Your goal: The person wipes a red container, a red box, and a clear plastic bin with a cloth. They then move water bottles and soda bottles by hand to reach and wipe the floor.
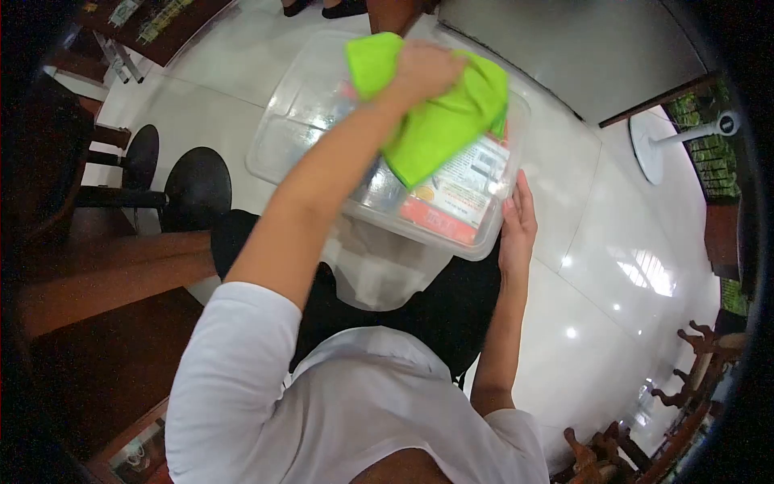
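Note:
My left hand (431, 68) is closed on a bright green cloth (443, 133), pressing it onto the lid of a clear plastic storage box (270, 149). The hand is slightly blurred and its fingertips are hard to make out. Part of the cloth spreads over a printed label (463, 189) with white and orange-red areas at the box's near right. My right hand (520, 222) rests against the right side of the box, fingers stretched out along the edge. The box sits in front of my knees; its contents are blurred through the plastic.
Around the box is a glossy tiled floor (592, 234). Dark round-footed furniture legs (197, 189) stand at left, beside brown wood. A grey panel (564, 48) is at the upper right, near a white round stand base (645, 149). Carved wooden legs (685, 371) line the lower right.

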The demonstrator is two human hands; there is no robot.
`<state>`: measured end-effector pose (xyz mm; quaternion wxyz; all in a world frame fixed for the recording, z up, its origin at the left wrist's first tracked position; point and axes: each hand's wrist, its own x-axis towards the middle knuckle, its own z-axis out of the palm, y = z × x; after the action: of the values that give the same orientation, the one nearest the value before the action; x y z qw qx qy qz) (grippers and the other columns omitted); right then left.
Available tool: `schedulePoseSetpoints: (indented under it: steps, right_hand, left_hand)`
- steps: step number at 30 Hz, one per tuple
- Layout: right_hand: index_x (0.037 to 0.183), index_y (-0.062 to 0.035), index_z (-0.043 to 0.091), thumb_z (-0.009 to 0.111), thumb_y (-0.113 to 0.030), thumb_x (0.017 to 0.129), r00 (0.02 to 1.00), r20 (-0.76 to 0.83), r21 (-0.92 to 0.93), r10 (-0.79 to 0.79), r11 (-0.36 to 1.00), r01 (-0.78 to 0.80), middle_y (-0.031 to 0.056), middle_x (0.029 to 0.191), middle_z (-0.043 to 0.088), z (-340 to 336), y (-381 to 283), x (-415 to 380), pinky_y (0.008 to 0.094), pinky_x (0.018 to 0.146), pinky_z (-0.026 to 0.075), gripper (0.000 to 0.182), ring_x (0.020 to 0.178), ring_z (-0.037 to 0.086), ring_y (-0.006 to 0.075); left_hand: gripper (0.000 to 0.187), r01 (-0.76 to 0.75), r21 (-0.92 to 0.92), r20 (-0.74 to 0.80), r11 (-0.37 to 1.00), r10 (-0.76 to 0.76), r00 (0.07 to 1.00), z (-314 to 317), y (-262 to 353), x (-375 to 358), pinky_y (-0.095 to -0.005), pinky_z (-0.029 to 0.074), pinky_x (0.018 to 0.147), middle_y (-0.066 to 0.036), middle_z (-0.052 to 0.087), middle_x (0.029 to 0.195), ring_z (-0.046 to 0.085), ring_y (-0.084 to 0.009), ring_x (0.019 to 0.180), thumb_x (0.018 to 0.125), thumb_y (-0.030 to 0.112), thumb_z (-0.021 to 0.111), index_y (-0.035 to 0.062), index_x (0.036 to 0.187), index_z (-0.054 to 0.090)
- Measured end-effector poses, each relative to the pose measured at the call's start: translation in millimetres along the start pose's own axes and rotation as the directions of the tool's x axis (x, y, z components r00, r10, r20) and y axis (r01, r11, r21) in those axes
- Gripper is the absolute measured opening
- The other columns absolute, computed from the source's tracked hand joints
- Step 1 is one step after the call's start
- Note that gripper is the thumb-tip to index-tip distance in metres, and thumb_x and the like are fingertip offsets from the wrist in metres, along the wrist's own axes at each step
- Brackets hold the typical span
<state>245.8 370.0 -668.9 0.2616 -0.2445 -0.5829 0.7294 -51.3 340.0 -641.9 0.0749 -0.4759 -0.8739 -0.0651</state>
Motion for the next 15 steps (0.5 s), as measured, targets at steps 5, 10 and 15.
schedulePoseSetpoints:
  steps: [5, 10, 15]
  right_hand:
    - [0.137, 0.0022, 0.032, 0.047, -0.008, 0.091, 0.999, -0.027, 0.011, -0.027, 1.000, 0.027, 0.0178, 0.141, 0.035, -1, 5, 0, 0.0333, 0.107, 0.025, 0.049, 0.131, 0.033, 0.0238]
    - [0.137, 0.0020, 0.031, 0.046, -0.009, 0.093, 0.997, -0.066, -0.042, -0.047, 0.998, 0.045, 0.0171, 0.140, 0.036, 3, 8, -2, 0.0322, 0.106, 0.027, 0.049, 0.129, 0.035, 0.0228]
    - [0.138, 0.0013, 0.031, 0.042, -0.011, 0.095, 0.994, -0.097, -0.033, -0.052, 0.998, 0.049, 0.0154, 0.140, 0.037, 18, 6, -7, 0.0310, 0.105, 0.029, 0.047, 0.127, 0.037, 0.0214]
  left_hand:
    - [0.057, 0.122, 0.118, -0.201, 0.985, -0.097, 0.975, -12, -149, -36, -0.0452, 0.043, 0.085, -0.022, 0.062, 0.091, 0.059, -0.0359, 0.092, 0.094, 0.045, 0.030, -0.0031, 0.093, 0.061]
    - [0.049, 0.446, -0.241, 0.087, 0.862, -0.438, 0.895, -15, -216, -33, -0.0388, 0.048, 0.083, -0.017, 0.065, 0.100, 0.062, -0.0305, 0.091, 0.093, 0.040, 0.037, -0.0018, 0.105, 0.061]
    - [0.035, 0.701, -0.689, 0.717, -0.183, -0.319, 0.620, -11, -224, -137, -0.0324, 0.052, 0.069, -0.007, 0.065, 0.093, 0.063, -0.0166, 0.077, 0.092, 0.034, 0.042, 0.0076, 0.104, 0.061]
